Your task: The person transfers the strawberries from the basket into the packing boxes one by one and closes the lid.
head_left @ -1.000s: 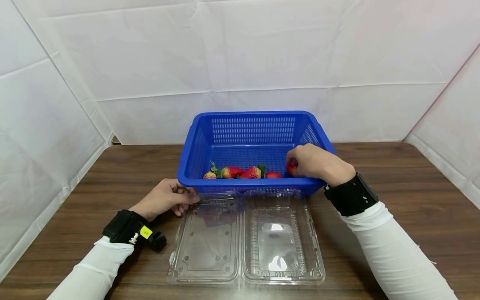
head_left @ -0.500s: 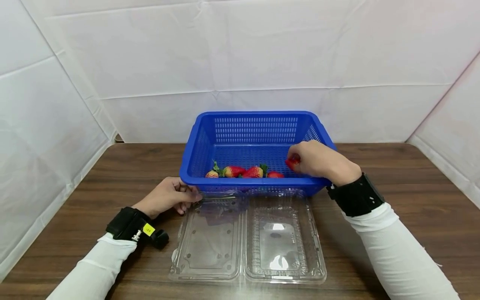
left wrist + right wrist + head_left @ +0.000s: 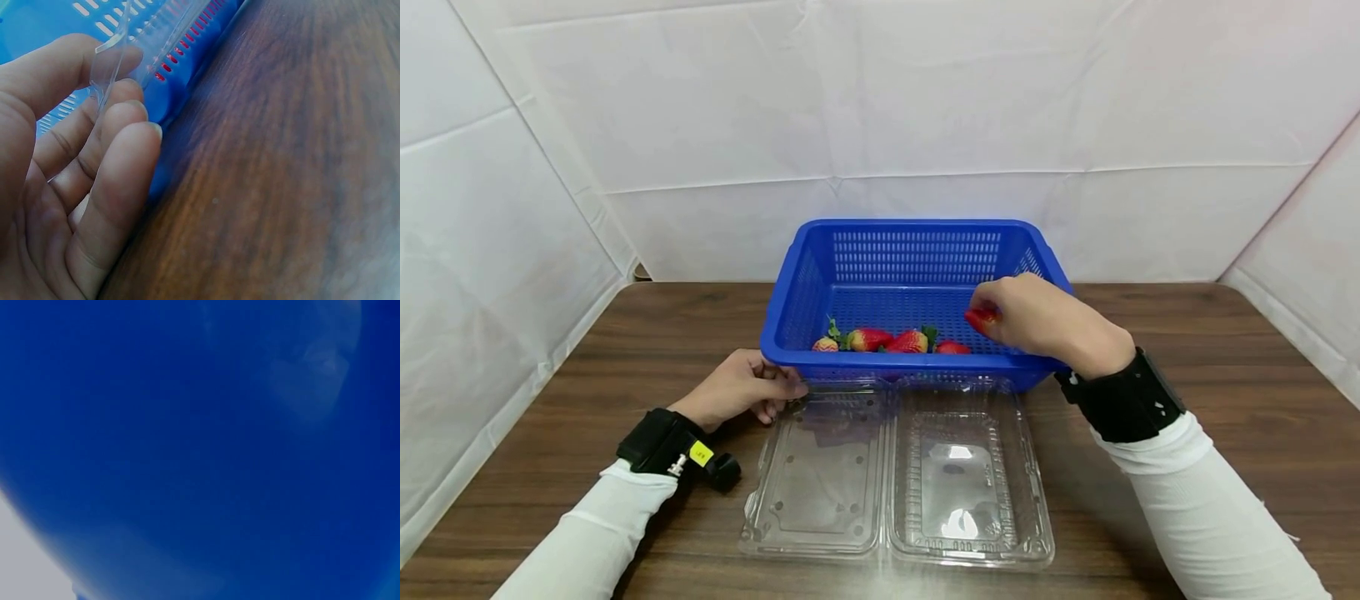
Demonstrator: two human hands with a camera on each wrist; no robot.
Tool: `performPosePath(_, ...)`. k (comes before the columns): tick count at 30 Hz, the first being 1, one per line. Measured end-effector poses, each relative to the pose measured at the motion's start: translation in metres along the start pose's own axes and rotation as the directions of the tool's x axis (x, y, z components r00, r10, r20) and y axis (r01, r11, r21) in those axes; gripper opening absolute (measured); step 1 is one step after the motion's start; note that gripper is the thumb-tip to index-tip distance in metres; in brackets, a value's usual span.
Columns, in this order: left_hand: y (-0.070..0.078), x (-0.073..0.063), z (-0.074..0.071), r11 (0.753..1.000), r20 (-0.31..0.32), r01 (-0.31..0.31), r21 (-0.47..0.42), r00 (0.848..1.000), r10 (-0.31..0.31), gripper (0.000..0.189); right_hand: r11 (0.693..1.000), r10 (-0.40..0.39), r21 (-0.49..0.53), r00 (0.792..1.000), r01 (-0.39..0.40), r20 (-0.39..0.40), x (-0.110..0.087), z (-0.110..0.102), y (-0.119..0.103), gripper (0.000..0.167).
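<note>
My right hand (image 3: 1045, 323) is over the right end of a blue plastic basket (image 3: 917, 223), gripping a red strawberry (image 3: 981, 320) whose tip shows past the fingers. Several more strawberries (image 3: 908, 342) lie along the basket's near wall, partly hidden by its rim. In front stands an unfolded clear plastic clamshell box (image 3: 886, 492) with nothing in either half. At its far left corner, my left hand (image 3: 741, 390) pinches the edge; the left wrist view has the thumb and fingers on the clear plastic (image 3: 112, 56). Blurred blue fills most of the right wrist view.
Everything stands on a dark wooden table (image 3: 647, 350). White cloth (image 3: 910, 92) hangs behind and at both sides. The basket's near wall stands right against the far edge of the clamshell box.
The right hand has risen slightly inside the basket with the strawberry, which shows more now. The left hand keeps its pinch on the clamshell corner. The head view has shifted a little.
</note>
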State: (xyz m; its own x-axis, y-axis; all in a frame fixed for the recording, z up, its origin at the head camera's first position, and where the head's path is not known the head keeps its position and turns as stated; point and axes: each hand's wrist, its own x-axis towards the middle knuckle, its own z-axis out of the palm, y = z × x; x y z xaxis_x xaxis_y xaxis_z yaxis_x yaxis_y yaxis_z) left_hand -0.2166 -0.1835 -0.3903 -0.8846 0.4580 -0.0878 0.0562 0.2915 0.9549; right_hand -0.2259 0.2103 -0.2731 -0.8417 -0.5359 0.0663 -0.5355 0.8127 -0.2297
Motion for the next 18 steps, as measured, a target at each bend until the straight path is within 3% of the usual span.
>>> performPosePath(11,-0.002,0.001,0.002,1.0,0.006,-0.007,-0.01,1.0,0.007,0.014,1.0,0.026,0.003,1.0,-0.026,0.012,-0.01,0.005,0.011,0.018)
performPosePath(18,-0.001,0.001,0.0,1.0,0.002,-0.005,-0.008,1.0,0.005,0.014,0.999,0.048,0.024,0.998,-0.047,-0.039,-0.02,0.001,0.013,0.024)
